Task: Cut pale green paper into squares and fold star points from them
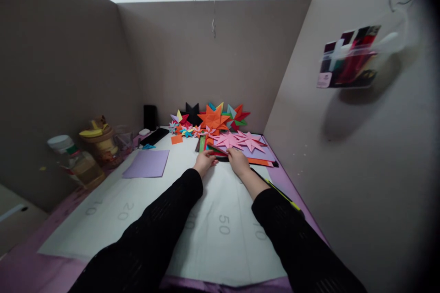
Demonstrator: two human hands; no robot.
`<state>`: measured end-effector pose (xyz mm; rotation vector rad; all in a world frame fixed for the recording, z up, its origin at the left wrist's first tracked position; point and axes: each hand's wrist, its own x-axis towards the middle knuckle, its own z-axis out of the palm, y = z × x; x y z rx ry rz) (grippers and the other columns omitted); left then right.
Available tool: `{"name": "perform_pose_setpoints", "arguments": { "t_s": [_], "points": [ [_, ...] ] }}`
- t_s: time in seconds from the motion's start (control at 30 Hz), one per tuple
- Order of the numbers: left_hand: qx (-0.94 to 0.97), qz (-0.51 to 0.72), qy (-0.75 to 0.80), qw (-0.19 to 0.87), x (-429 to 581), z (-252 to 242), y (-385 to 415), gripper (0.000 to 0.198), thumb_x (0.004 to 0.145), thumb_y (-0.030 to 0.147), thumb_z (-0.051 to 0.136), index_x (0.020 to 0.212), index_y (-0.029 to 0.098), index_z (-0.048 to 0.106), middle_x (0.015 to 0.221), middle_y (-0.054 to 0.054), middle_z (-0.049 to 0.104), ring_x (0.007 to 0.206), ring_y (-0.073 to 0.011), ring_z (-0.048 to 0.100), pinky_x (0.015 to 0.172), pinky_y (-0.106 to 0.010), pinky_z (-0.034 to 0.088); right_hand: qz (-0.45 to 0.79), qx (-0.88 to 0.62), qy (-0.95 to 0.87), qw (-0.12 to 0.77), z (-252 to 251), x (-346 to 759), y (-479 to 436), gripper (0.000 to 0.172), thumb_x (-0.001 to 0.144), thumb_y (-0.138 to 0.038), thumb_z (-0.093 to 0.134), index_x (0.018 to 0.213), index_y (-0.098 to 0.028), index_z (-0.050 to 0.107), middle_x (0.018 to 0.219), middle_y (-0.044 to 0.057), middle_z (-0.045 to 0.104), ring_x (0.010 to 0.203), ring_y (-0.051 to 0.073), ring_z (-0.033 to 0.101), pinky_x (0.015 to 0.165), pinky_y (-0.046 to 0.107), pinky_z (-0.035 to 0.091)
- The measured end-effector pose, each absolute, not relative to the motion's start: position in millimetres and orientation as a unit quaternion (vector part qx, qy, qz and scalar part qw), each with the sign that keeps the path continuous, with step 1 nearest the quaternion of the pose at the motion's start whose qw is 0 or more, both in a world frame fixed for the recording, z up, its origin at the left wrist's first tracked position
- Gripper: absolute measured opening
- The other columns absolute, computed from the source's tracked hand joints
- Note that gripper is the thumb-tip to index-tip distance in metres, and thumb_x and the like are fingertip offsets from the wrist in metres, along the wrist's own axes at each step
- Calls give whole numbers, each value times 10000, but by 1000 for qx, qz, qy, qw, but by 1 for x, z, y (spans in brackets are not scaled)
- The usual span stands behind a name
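Observation:
Both of my arms, in black sleeves, reach forward over a white mat (220,219) printed with numbers. My left hand (205,161) and my right hand (238,160) meet at the near edge of a stack of coloured paper sheets (256,154), fingers curled onto the paper. Two pink folded paper stars (240,141) lie on top of that stack. Behind them, against the back wall, stand several larger paper stars, orange (213,119), black and red-green.
A lilac sheet (147,163) lies on the left of the mat. Jars and a bottle (77,160) stand at the left wall, with a black phone (154,136) near them. A yellow-black pen (280,192) lies by my right forearm. Cardboard walls enclose three sides.

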<state>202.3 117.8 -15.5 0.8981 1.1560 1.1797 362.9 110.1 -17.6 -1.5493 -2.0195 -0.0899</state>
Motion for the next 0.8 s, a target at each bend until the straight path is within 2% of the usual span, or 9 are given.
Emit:
{"name": "perform_pose_setpoints", "arguments": {
  "t_s": [0.1,0.23,0.4,0.53,0.63,0.8],
  "points": [
    [394,516,492,580,202,-14,113,443,753,16,596,1179,94,500,639,-12,610,504,-95,607,526,-191,500,-58,-597,-750,278,-16,362,109,285,836,-88,413,1055,-181,569,967,72,632,900,188,525,741,261,372],
    [380,534,513,555,201,-14,109,541,755,21,576,1253,124,393,623,13,589,467,-85,586,499,-177,481,-78,-596,-751,275,-14,365,110,269,840,-78,390,941,-177,619,969,86,623,954,200,493,789,266,368],
    [355,524,510,582,198,-11,106,479,740,-21,519,1188,110,410,615,-2,586,462,-105,593,486,-197,490,-99,-596,-745,282,-13,367,109,291,831,-84,403,973,-175,641,986,93,623,990,218,460,836,287,360],
    [323,510,477,639,185,-4,103,387,753,-31,476,1120,86,447,648,-40,599,521,-121,615,518,-212,519,-131,-607,-726,296,-11,363,105,271,831,-129,438,977,-189,659,1115,100,567,1076,243,399,899,345,322],
    [296,495,430,695,174,3,103,251,777,-26,447,986,94,516,710,-66,609,586,-105,622,562,-192,530,-132,-614,-721,293,-10,360,102,267,794,-125,475,951,-201,677,1179,106,514,1113,263,366,926,391,298],
    [265,485,358,752,168,13,106,272,761,-47,449,946,134,531,811,-43,607,562,-58,577,565,-168,520,-63,-547,-786,283,-11,359,98,359,729,-75,482,999,-219,671,1201,103,498,1154,249,351,962,396,295]
  ]
}}
